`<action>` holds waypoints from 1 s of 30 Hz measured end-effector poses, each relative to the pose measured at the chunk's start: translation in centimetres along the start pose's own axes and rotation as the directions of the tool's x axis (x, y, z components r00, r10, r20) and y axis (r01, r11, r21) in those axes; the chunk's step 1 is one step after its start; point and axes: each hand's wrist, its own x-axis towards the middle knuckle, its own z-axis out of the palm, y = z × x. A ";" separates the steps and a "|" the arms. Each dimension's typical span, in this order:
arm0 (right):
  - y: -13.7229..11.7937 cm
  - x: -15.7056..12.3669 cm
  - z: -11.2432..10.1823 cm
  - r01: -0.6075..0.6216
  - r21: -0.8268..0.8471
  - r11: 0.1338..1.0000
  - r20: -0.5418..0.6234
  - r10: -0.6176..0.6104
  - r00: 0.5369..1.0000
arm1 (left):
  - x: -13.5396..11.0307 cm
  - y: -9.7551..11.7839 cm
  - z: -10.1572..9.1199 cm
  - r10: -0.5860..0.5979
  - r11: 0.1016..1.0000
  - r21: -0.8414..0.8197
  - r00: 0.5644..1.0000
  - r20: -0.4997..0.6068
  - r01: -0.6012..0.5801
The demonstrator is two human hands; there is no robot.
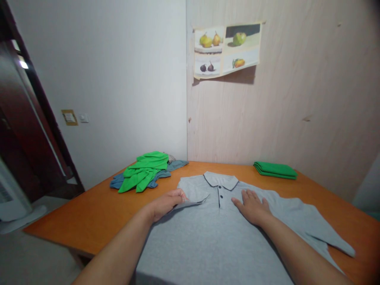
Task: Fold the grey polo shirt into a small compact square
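Observation:
A grey polo shirt [208, 233] lies front up on the table, its collar towards the wall and two dark buttons showing on the placket. My left hand [169, 202] pinches the edge of the shirt's sleeve on the left, which is folded inward over the chest. Spread flat on the chest to the right of the placket is my right hand [252, 206], fingers apart. The other sleeve [329, 233] stretches out to the right across the tabletop.
The orange-brown table [97, 217] reaches back to the walls. At its back left sits a rumpled heap with a bright green garment [145, 170] over blue-grey cloth [178, 164]. A folded green garment [275, 170] rests at the back right. A fruit poster [227, 49] hangs above.

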 end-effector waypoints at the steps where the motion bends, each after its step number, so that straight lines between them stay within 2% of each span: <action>1: 0.0 0.0 0.0 0.002 0.002 1.000 0.000 -0.002 1.000 | 0.1 0.0 -0.1 0.017 1.000 -0.024 1.000 -0.019 -0.017; 4: -0.1 -0.2 -0.2 0.006 0.005 1.000 0.000 -0.006 1.000 | 0.4 -0.3 -0.1 0.068 0.990 -0.120 0.996 -0.050 -0.074; 8: -0.3 -0.5 -0.6 0.002 -0.002 1.000 0.007 -0.002 1.000 | 0.7 -0.9 0.1 0.080 0.948 -0.300 0.993 -0.091 -0.104; 11: -0.2 -0.5 -0.6 0.003 -0.005 1.000 0.010 -0.003 1.000 | 0.7 -1.0 0.1 0.074 0.949 -0.295 0.989 -0.131 -0.110; 17: -0.1 -0.3 -0.3 0.006 0.001 1.000 0.002 -0.006 1.000 | 0.3 -0.2 0.2 -0.053 0.992 -0.114 0.999 -0.006 0.052; 20: -0.1 -0.3 -0.2 0.005 0.000 1.000 0.000 -0.005 1.000 | 0.7 0.1 0.5 -0.050 0.995 -0.087 0.999 -0.004 0.049; 23: -0.2 -0.4 -0.3 0.000 -0.003 1.000 -0.004 0.000 1.000 | 1.7 -0.3 1.0 0.062 0.998 -0.006 0.996 -0.067 -0.062; 25: -0.2 -0.4 -0.4 0.002 -0.009 1.000 -0.002 -0.002 1.000 | 2.5 -0.7 1.4 0.146 0.983 0.128 0.983 -0.114 -0.131; 27: -0.2 -0.5 -0.5 0.004 -0.014 1.000 0.003 -0.004 1.000 | 3.0 -1.2 1.8 0.231 0.933 0.302 0.969 -0.092 -0.193; 30: -0.2 -0.5 -0.6 0.001 -0.010 1.000 0.006 -0.001 1.000 | 3.4 -1.5 2.2 0.361 0.791 0.527 0.933 0.009 -0.311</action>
